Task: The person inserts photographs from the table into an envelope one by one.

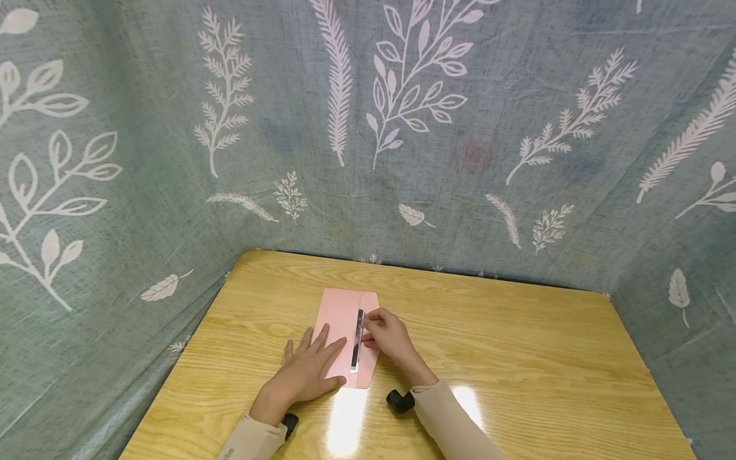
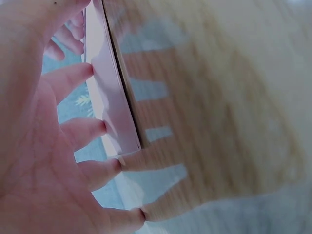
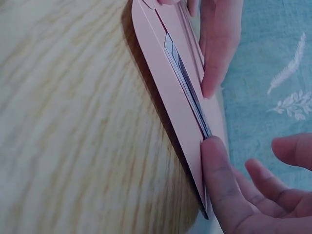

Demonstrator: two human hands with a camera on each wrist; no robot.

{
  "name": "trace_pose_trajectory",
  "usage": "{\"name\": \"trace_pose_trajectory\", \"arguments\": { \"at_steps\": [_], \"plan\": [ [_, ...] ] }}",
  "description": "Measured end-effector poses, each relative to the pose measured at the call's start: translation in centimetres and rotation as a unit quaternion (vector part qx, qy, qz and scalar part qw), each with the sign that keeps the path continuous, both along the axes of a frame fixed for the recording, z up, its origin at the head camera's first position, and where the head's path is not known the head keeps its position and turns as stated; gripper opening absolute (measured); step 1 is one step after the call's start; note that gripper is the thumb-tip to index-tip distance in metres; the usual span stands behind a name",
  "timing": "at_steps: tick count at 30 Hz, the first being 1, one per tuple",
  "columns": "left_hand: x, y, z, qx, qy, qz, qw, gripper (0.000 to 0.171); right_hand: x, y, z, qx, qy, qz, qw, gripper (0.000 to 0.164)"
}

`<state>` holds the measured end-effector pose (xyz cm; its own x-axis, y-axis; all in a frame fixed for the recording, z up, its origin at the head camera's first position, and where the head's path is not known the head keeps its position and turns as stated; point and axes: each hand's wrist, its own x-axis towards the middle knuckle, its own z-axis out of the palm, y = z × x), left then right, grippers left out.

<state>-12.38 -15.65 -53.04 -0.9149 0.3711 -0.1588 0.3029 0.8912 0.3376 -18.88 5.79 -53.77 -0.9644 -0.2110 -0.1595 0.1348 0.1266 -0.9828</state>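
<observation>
A pink envelope [image 1: 339,306] lies on the table with its flap [image 1: 370,377] folded out to the right. From its long opening juts a thin stack of dark, glossy photo-like cards [image 1: 357,342], whose layered edges [image 3: 183,73] show in the right wrist view. My left hand [image 1: 307,370] rests on the envelope's left part, fingers spread. At the right, my right hand [image 1: 393,335] touches the outer edge of the cards with a fingertip [image 3: 214,146]. Its other fingers stand apart from the cards. How far the cards reach inside is hidden.
The wooden table [image 1: 489,345] extends around the envelope, widest to the right. A patterned grey-green curtain [image 1: 437,191] hangs behind and at both sides. Black wrist devices [image 1: 400,401] sit near both sleeves.
</observation>
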Motion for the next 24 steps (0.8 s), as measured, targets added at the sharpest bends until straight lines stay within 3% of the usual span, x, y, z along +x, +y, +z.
{"name": "trace_pose_trajectory", "arguments": {
  "at_steps": [9, 15, 18, 24],
  "plan": [
    [0.1, -0.1, -0.3, 0.016, 0.004, 0.001, 0.9999, 0.079, 0.5, 0.2, 0.2, 0.003, 0.018, 0.007, 1.000, 0.025],
    [-0.2, -0.5, -0.2, 0.029, 0.012, -0.003, 0.9995, 0.080, 0.7, 0.8, 0.4, 0.002, 0.019, -0.010, 1.000, 0.025],
    [-0.3, -0.7, 0.3, 0.034, 0.030, -0.004, 0.9990, 0.076, 0.6, 1.5, 0.0, -0.001, 0.029, -0.015, 0.999, 0.025],
    [-0.3, -0.5, 1.1, 0.092, 0.093, -0.017, 0.9912, 0.060, 1.4, 3.7, 1.1, 0.010, 0.064, -0.025, 0.998, 0.023]
  ]
}}
